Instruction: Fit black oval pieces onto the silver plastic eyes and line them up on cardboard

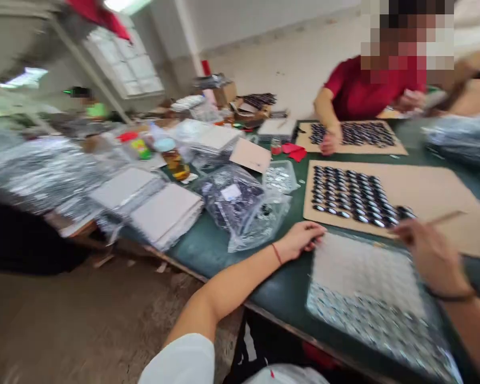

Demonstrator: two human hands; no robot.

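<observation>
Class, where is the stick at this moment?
On the head view's right side, the stick is in the right hand, near the black ovals.

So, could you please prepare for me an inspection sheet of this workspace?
Surface: dark green tabletop, partly covered.
Work pieces: glossy black ovals in rows on a cardboard sheet; nearer, a plastic-covered sheet with rows of shiny pieces.
Clutter: plastic bag of dark contents, jar of amber contents, plastic tub.
Grips: left grip at the covered sheet's corner; right grip, blurred, holds a thin stick near the ovals.
Cables: nothing seen.
Surroundings: person in red top across the table; window behind.
</observation>
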